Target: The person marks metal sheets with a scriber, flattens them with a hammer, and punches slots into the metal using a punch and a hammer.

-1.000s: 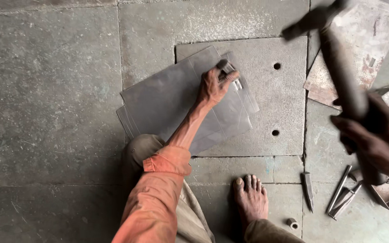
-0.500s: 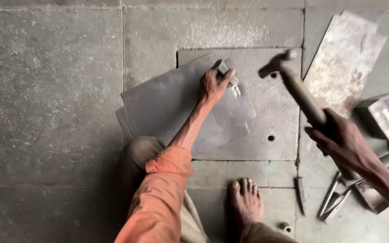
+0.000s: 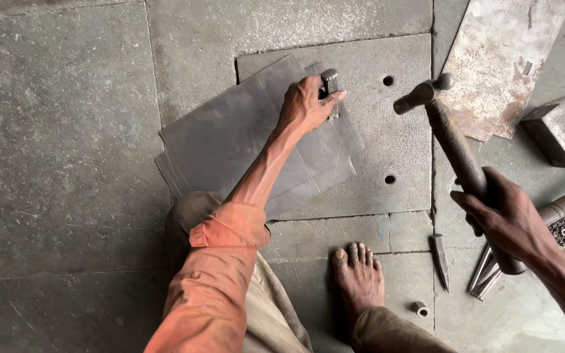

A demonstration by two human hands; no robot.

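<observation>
Holding a short steel punch (image 3: pixel 329 82) upright on stacked metal sheets (image 3: pixel 230 140), the left hand (image 3: pixel 305 104) has its fingers closed around it; the right hand (image 3: pixel 505 219) grips a hammer (image 3: pixel 449 140) raised beside it, blow not yet landed.

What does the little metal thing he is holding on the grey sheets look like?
Find the square steel plate with two holes, set in the stone floor. Thin grey metal sheets lie across its left side, and the left hand holds a short metal punch upright on them. Unlike the loose chisels by the foot, it stands up.
</observation>
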